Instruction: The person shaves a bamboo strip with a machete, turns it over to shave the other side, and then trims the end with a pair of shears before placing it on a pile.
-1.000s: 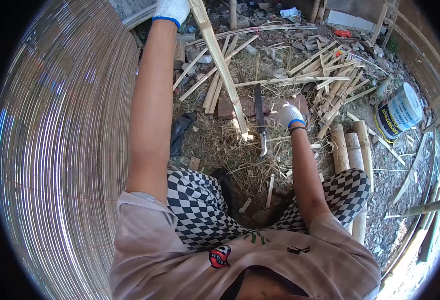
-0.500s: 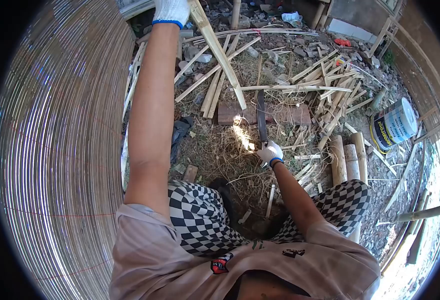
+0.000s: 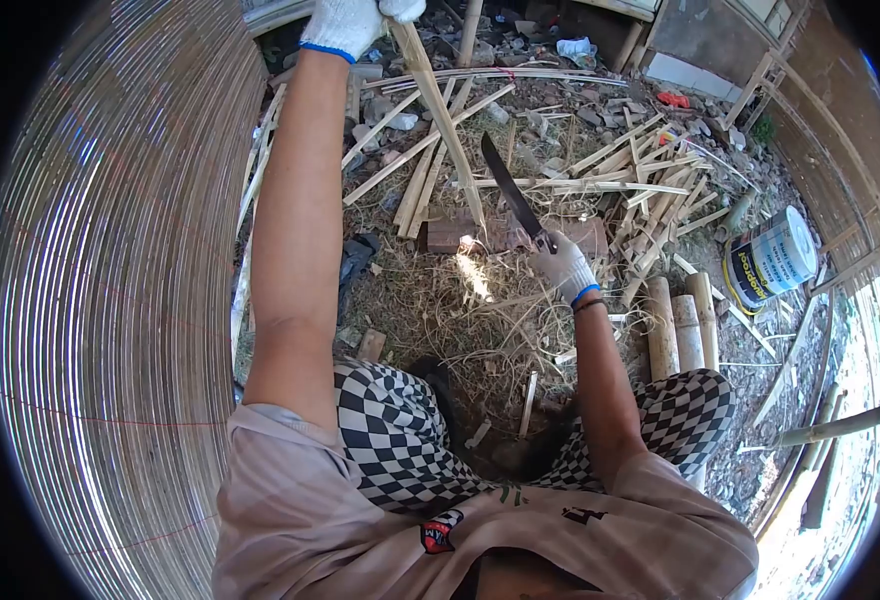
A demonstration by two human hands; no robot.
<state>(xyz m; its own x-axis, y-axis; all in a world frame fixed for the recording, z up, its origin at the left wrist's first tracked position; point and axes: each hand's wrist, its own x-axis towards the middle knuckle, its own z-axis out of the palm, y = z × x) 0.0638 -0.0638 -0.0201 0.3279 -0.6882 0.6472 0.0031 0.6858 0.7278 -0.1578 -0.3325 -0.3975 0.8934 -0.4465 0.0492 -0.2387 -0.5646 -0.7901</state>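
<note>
Bucket (image 3: 771, 260), lettered "Aquaproof", right of the stick pile. Right hand (image 3: 564, 268) grips machete (image 3: 509, 187) by its handle; left hand (image 3: 345, 22) grips bamboo strip (image 3: 434, 110), slanting down to brick (image 3: 449, 236).

Bucket (image 3: 772, 262), dark band (image 3: 748, 281): "Aquaproof" in yellow letters
Bucket, pale upper part: several lines of small dark print, too small to read surely
Shirt (image 3: 560, 530), red and black badge (image 3: 440, 532): white letters ending in "AM"
Shirt, green marks (image 3: 511, 494): unreadable
</note>
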